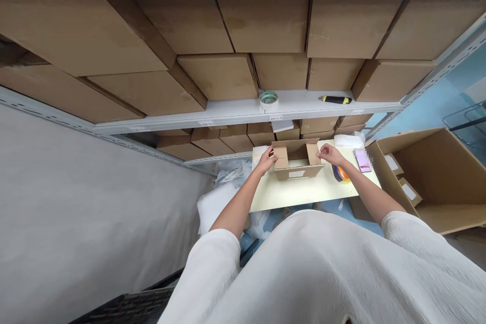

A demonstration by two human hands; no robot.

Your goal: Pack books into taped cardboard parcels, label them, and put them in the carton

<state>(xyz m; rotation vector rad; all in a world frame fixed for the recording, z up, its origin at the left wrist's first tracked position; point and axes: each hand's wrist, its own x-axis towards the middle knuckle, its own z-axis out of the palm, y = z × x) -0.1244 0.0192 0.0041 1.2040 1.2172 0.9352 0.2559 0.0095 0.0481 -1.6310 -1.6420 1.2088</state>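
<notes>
A small open cardboard box [313, 171] sits on a pale yellow tabletop [273, 197], with a white label [296, 174] on its near side. Its two end flaps are folded inward over the opening. At the left end of the box, my left hand [266, 160] grips the edge by the flap, thumb on top. My right hand [329, 154] has its fingers closed in a pinch at the right end flap. Beneath my right wrist, an orange and dark blue roll-like object [340, 174] is partly covered by my forearm.
Shelves packed with cardboard boxes [261, 23] rise in front. A tape roll [269, 100] and a yellow-black utility knife [335, 99] lie on the shelf edge. A phone [363, 160] rests at the table's right, beside a large open carton [448, 167] holding small boxes.
</notes>
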